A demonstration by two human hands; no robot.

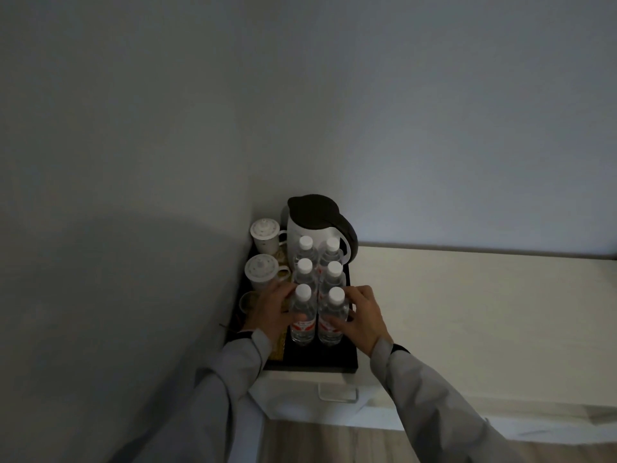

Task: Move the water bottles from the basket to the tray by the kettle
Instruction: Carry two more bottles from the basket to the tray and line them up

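Several clear water bottles with white caps stand in two rows on a black tray (314, 364), in front of a white kettle (310, 225) with a dark lid. My left hand (272, 314) wraps the front left bottle (303, 315). My right hand (362, 317) wraps the front right bottle (332, 319). Both front bottles stand upright on the tray. No basket is in view.
Two white lidded cups (265, 233) stand on the tray's left side by the wall corner, with a small dish (248, 300) nearer me. The tray sits on a white cabinet (467, 295) with a drawer handle (337, 394) below. Wooden floor shows underneath.
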